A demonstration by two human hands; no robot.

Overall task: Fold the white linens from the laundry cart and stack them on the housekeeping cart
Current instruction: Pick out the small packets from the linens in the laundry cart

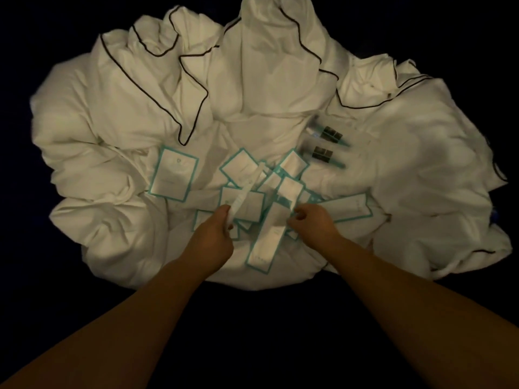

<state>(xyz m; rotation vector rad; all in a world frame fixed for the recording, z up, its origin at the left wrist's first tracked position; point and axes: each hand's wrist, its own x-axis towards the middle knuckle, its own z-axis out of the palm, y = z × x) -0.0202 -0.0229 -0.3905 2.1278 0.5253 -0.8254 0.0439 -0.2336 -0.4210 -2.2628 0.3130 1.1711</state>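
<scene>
Two bare forearms reach in from the near edge. The left hand [217, 228] has its fingers [224, 213] clenched round the near end of a narrow white strip [247, 189], which slants away to the right. The right hand [314, 223] has curled fingers beside a long teal-edged packet [264, 242]; whether they pinch anything cannot be told. Both hands are over a scatter of teal-edged cards [174, 175] lying on the near middle of the white linens [112, 113]. Beyond, two blurred tubes [328, 134] with dark labels lie right of centre. The linens form a crumpled heap edged with dark piping [193, 113]; the surroundings are too dark to identify.
</scene>
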